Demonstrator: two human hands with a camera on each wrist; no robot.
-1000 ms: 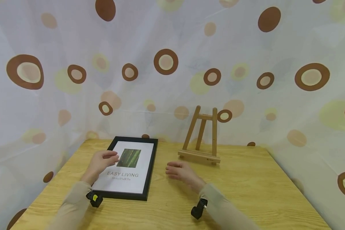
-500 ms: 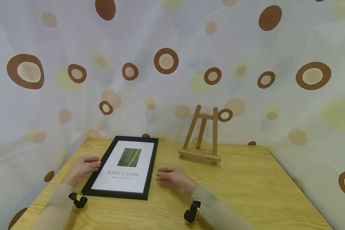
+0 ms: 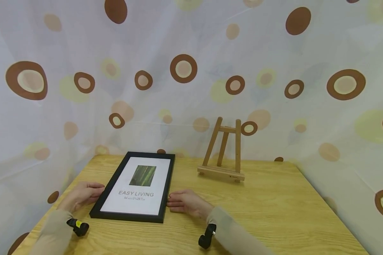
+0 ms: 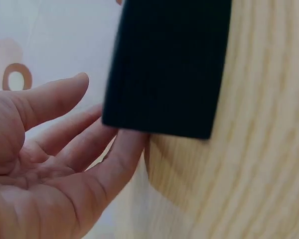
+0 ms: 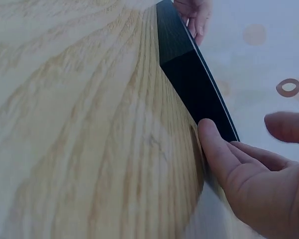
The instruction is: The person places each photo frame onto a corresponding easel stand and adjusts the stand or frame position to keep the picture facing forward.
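A black picture frame (image 3: 136,216) lies flat on the wooden table, its white insert printed with "EASY LIVING" and a small green picture. At its left side is my left hand (image 3: 84,195); in the left wrist view the fingers (image 4: 120,159) reach to the frame's edge, with the thumb raised and apart from it. My right hand (image 3: 189,203) is at the opposite long side. In the right wrist view its fingertips (image 5: 209,130) touch the black side wall, and the thumb stands off. Neither hand is curled round the frame.
A small wooden easel (image 3: 221,171) stands at the back of the table (image 3: 258,212), right of the frame. Behind and at both sides hangs a white curtain (image 3: 191,35) with brown and yellow dots. Each wrist carries a small black camera.
My left hand has moved from above the frame out to its left side and lower. My right hand has come left and down to the frame's right edge. Frame and easel have stayed put.
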